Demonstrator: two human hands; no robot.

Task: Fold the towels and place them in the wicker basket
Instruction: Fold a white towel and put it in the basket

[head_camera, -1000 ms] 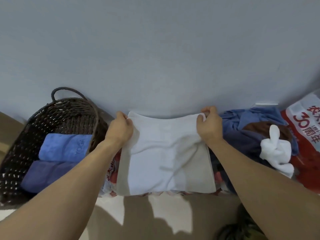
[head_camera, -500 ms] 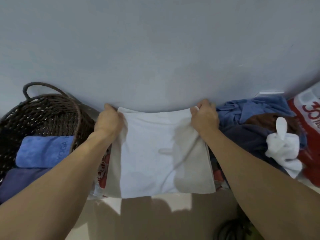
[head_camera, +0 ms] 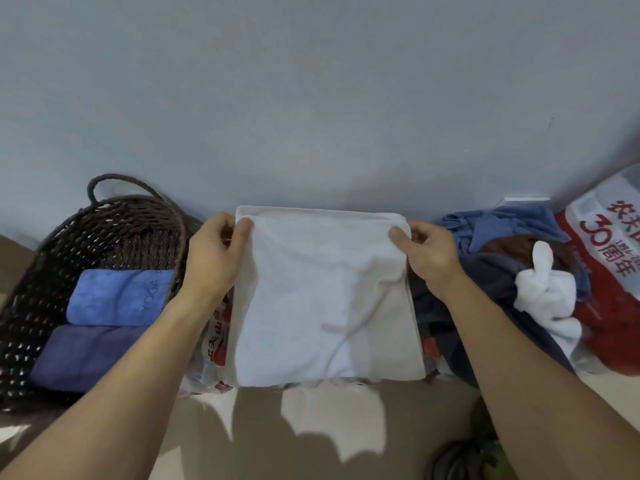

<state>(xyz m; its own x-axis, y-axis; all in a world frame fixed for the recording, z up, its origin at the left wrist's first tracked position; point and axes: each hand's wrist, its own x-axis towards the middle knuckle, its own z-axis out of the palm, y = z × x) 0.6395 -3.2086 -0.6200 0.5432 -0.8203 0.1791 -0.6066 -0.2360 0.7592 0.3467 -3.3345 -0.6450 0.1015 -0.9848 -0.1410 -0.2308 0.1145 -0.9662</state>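
A white towel (head_camera: 322, 299) lies folded flat in front of me against the wall. My left hand (head_camera: 213, 259) pinches its far left corner between thumb and fingers. My right hand (head_camera: 427, 254) pinches the far right corner the same way. To the left stands the dark wicker basket (head_camera: 138, 216), holding a folded light blue towel (head_camera: 117, 297) and a folded dark blue towel (head_camera: 86, 355) in front of it.
At the right lies a pile of unfolded towels (head_camera: 512, 237) in blue, brown and dark grey, with a crumpled white one (head_camera: 547, 296) on top. A red and white plastic bag (head_camera: 609, 258) stands at the far right. A grey wall rises close behind everything.
Both hands have shifted their hold on the white towel's far corners, thumbs now on top. The view has moved, so the basket shows more fully at the left.
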